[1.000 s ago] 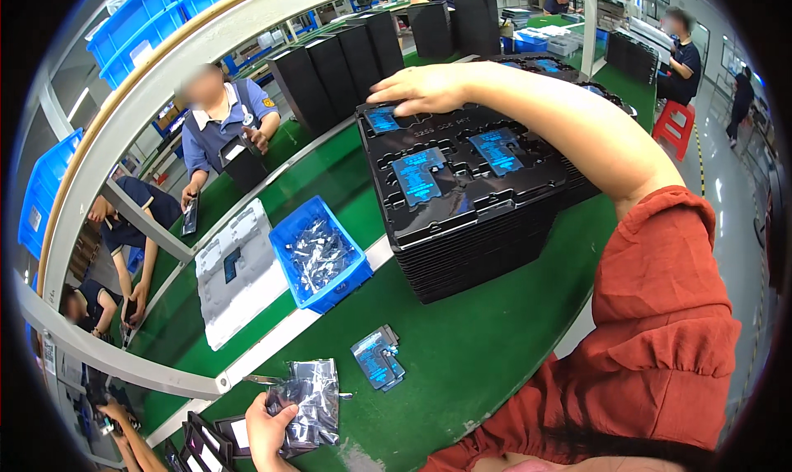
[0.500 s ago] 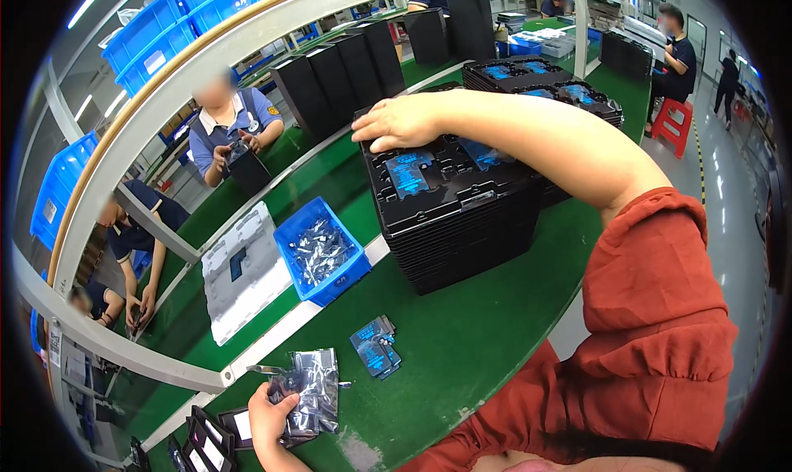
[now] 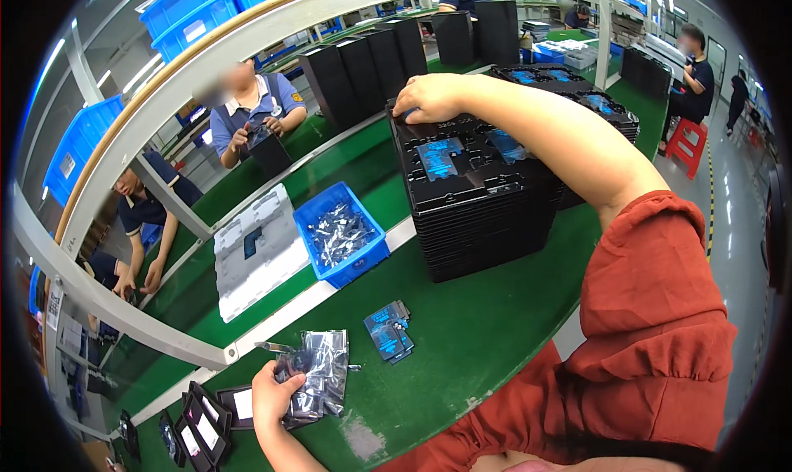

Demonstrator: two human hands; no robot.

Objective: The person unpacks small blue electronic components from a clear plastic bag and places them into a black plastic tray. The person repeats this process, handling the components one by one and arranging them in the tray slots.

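At the far left corner of a tall stack of black plastic trays [image 3: 487, 224], my right hand [image 3: 433, 98] reaches down. Its fingers are bent into the top tray, and whatever they pinch is hidden. Flat blue-and-black parts [image 3: 440, 158] lie in that tray's pockets. My left hand [image 3: 276, 392] rests low on the left, thumb and fingers closed on the near side of some clear plastic bags [image 3: 327, 373]. A thin silver strip [image 3: 272, 347] sticks out beyond its fingers. Just right of the bags, a small pile of blue-and-black parts [image 3: 388, 330] lies on the green table [image 3: 462, 340].
A blue bin [image 3: 355, 266] of small clear-wrapped pieces stands beyond the parts, with a pale foam tray [image 3: 247, 274] left of it. Black boxes with white labels [image 3: 198, 431] lie near my left hand. A curved rail crosses overhead. Co-workers sit across the table.
The view has swung, shifting the scene rightward and mostly upward. My right hand's fingers, spread across the tray corner before, are now bent down into it. My left hand keeps its place on the bags.
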